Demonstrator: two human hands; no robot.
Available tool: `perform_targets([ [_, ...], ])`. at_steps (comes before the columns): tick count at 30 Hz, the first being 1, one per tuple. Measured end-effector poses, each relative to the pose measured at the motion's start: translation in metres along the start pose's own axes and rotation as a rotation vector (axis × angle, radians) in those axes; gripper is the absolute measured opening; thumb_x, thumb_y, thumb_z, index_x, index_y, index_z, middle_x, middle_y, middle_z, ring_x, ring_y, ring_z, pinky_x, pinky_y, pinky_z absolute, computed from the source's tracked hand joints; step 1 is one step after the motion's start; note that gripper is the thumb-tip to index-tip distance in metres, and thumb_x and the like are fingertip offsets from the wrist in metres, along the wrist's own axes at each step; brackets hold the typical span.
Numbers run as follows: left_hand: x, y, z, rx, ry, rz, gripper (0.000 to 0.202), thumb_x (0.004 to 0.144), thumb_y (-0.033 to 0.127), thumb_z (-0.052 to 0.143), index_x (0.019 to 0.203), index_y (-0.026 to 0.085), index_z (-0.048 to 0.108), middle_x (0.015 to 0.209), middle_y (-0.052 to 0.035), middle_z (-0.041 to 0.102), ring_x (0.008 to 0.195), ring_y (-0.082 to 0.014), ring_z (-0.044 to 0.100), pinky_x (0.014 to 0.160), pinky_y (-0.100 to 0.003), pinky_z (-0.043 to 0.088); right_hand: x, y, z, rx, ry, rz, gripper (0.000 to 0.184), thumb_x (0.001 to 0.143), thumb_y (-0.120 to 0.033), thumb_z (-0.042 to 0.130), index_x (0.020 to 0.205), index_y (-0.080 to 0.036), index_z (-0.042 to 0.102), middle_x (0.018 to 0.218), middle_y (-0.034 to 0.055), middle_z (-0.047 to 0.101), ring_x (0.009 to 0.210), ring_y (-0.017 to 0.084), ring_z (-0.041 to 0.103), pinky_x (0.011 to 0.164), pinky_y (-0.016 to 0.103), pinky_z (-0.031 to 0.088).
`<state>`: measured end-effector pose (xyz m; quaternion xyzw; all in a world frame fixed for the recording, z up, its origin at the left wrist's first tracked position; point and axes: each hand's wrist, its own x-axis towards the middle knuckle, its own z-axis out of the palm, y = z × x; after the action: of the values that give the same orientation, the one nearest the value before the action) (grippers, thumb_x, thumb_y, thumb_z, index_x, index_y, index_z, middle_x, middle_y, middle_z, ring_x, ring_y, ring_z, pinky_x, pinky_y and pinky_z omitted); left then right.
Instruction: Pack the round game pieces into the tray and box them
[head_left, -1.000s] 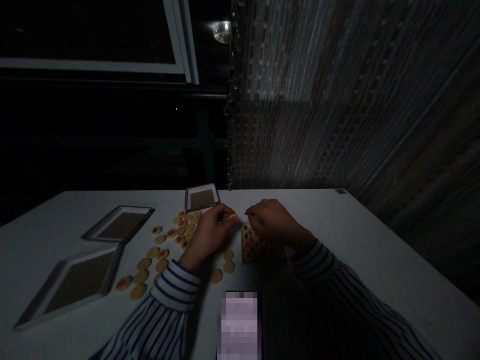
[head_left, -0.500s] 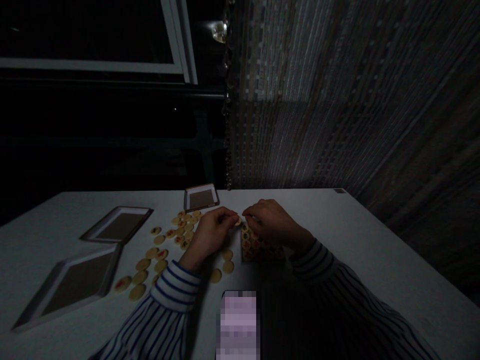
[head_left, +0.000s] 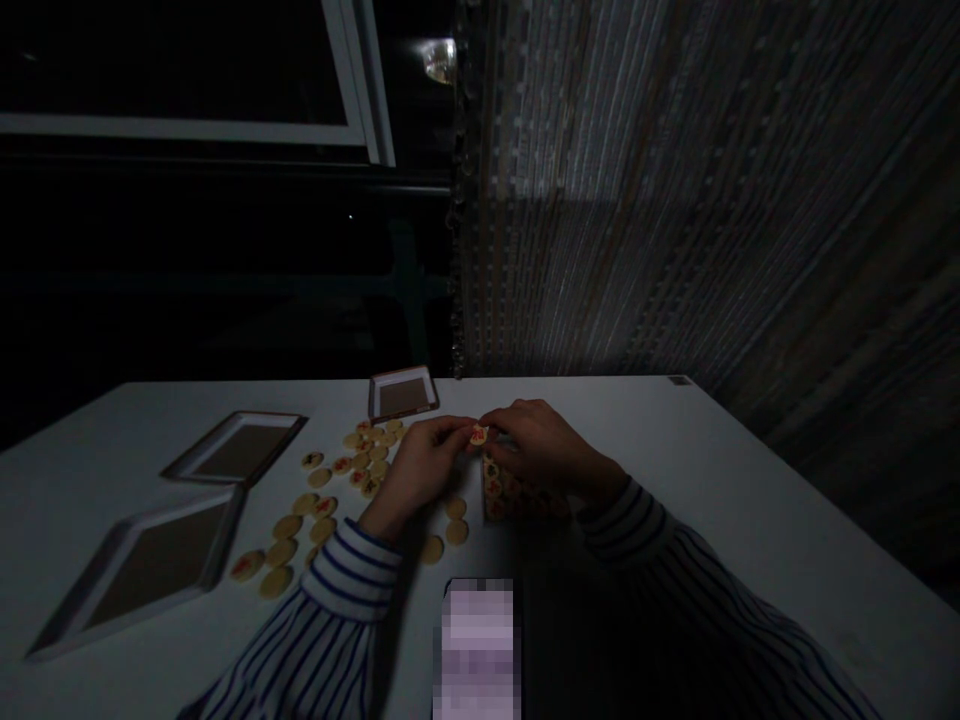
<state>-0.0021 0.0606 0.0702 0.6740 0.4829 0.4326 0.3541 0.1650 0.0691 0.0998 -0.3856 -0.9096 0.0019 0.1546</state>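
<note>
A round, pale xiangqi piece point(head_left: 478, 435) with a red character faces me between the fingertips of both hands. My left hand point(head_left: 426, 460) pinches its left side, and my right hand point(head_left: 546, 448) has its fingers on the right side. Just below is a box point(head_left: 491, 516) with several xiangqi pieces point(head_left: 493, 488) laid in rows, red and dark characters up; my right hand hides part of it. Left of my left hand lie many loose xiangqi pieces point(head_left: 360, 462), some face down. A few plain-backed pieces point(head_left: 456, 531) rest between my left wrist and the box.
Shallow trays or lids point(head_left: 403, 395) lie on the white table point(head_left: 735, 520): one at the back, another tray point(head_left: 240, 447) at left, and a nearer tray point(head_left: 150, 565). A phone point(head_left: 478, 650) with a blurred screen is at the front. A string curtain point(head_left: 600, 200) hangs behind.
My right fingers have moved left onto the xiangqi piece, which now shows its red character toward me. Before, only my left hand pinched it. The loose pieces and trays stay put.
</note>
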Motion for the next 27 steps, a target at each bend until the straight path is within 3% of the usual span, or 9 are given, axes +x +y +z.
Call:
perform_targets([
  [8,-0.0012,0.003,0.0014,-0.024,0.019,-0.02,0.021,0.077,0.027,0.047,0.083,0.015,0.062,0.076,-0.003,0.065,0.075,-0.0148,0.059,0.073,-0.026,0.044,-0.0003,0.0003,0.0009,0.0,0.036,-0.014,0.031,0.083,-0.039,0.044,0.101,-0.017,0.057,0.092,0.0064,0.063,0.087,0.018,0.052,0.077,0.031,0.031],
  [27,-0.0012,-0.0015,0.003,0.032,-0.002,-0.025,0.019,0.076,0.024,0.044,0.082,0.015,0.06,0.076,-0.003,0.065,0.073,-0.0155,0.059,0.07,-0.027,0.044,-0.0003,-0.0009,0.003,-0.075,0.007,-0.021,0.027,0.083,-0.034,0.045,0.099,-0.018,0.059,0.088,0.0058,0.064,0.088,0.018,0.053,0.079,0.031,0.028],
])
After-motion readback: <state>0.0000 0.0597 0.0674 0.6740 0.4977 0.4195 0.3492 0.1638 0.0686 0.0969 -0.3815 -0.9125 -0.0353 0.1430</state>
